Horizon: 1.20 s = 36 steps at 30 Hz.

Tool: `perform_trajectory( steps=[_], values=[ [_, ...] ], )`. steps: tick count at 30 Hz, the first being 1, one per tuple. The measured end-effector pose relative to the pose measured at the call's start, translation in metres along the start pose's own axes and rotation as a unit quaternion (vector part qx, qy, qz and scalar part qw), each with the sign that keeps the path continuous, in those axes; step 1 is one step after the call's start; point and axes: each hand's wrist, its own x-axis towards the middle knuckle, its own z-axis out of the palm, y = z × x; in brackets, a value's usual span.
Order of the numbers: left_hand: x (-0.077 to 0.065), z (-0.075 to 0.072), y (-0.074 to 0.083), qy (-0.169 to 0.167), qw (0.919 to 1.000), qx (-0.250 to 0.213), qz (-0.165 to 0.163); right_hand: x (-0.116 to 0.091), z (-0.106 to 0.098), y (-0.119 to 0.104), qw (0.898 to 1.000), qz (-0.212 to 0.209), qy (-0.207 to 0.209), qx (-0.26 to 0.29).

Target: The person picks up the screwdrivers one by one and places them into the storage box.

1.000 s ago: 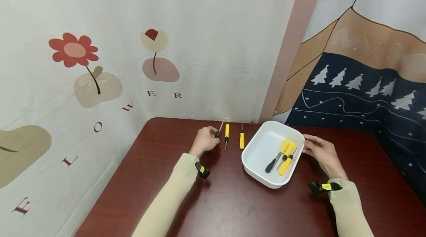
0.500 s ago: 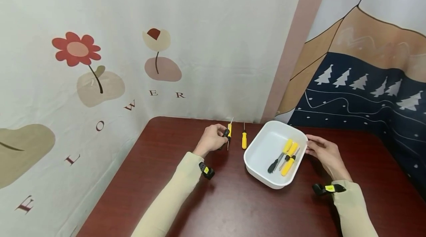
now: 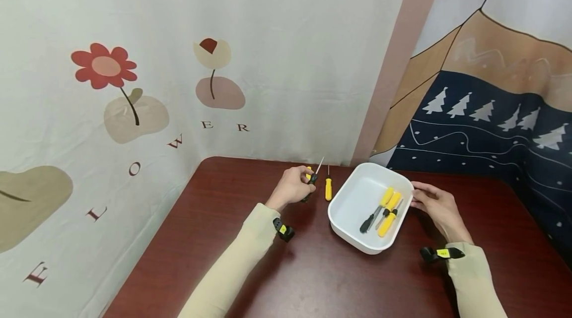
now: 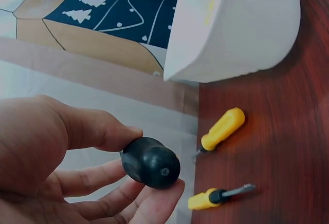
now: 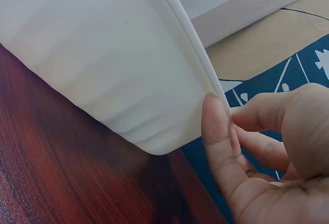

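Note:
My left hand [image 3: 292,186] grips a screwdriver [image 4: 154,165] by its black handle, its shank pointing up and away in the head view. The left wrist view looks onto the butt of that handle, between thumb and fingers. Two yellow-handled screwdrivers lie on the table close by: one [image 3: 328,189] in plain sight, the other [image 4: 205,199] largely covered by my left hand in the head view. At the right, my right hand [image 3: 440,211] pinches the rim of a white plastic bin [image 5: 128,59] between thumb and fingers.
Inside the bin lie several screwdrivers, among them a yellow one [image 3: 387,223] and one with a black handle [image 3: 367,223]. The dark red table [image 3: 313,278] ends at the back against a printed curtain [image 3: 290,60].
My left hand has moved right with the black-handled screwdriver, lifting it and passing over one yellow screwdriver toward the bin. My right hand stays at the bin's rim.

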Motion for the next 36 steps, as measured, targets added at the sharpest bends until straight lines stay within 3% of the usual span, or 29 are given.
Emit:
perform_trajectory(
  steps=[12, 29, 36],
  values=[
    [0.001, 0.009, 0.019, -0.033, 0.9993, -0.001, 0.018, -0.001, 0.000, 0.000, 1.000, 0.001, 0.000, -0.002],
    [0.004, 0.017, 0.049, -0.056, 0.9944, 0.060, 0.067, 0.001, 0.002, -0.002, 1.000, -0.004, 0.001, 0.000],
    [0.006, 0.023, 0.062, -0.084, 0.9894, 0.085, 0.082, -0.001, -0.001, -0.001, 1.000, 0.005, -0.001, 0.008]
  ],
)
